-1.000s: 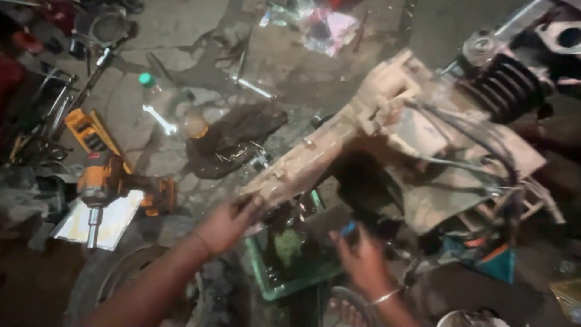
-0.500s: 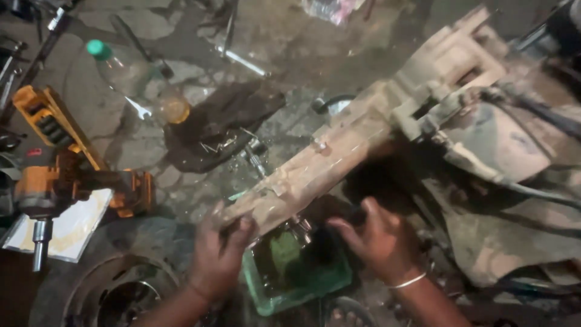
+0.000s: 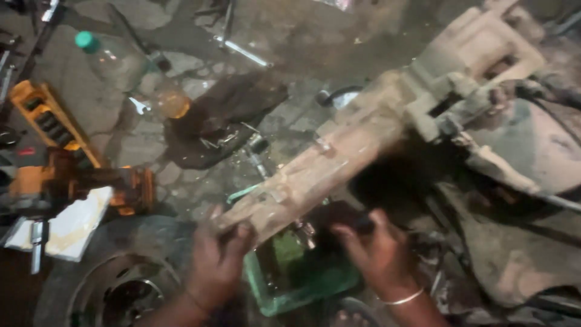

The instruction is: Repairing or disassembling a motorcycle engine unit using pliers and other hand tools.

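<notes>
A long, mud-caked engine casing (image 3: 363,139) slants from the upper right down to the lower middle. My left hand (image 3: 218,260) grips its lower end from below. My right hand (image 3: 378,251), with a thin bangle at the wrist, reaches under the casing's dark underside, fingers curled against a dark part; whether it holds anything is hidden by blur. A green plastic tray (image 3: 296,278) with small parts sits on the ground right under both hands.
A wheel with tyre (image 3: 115,284) lies at the lower left. An orange power tool (image 3: 85,181) and white paper (image 3: 75,224) lie left. A plastic bottle (image 3: 130,75) with a green cap, a dark rag (image 3: 224,118) and wrenches (image 3: 242,51) lie on the stone floor.
The view has shifted closer and to the right. My right hand has moved further in under the casing. My left hand keeps its grip on the casing's lower end.
</notes>
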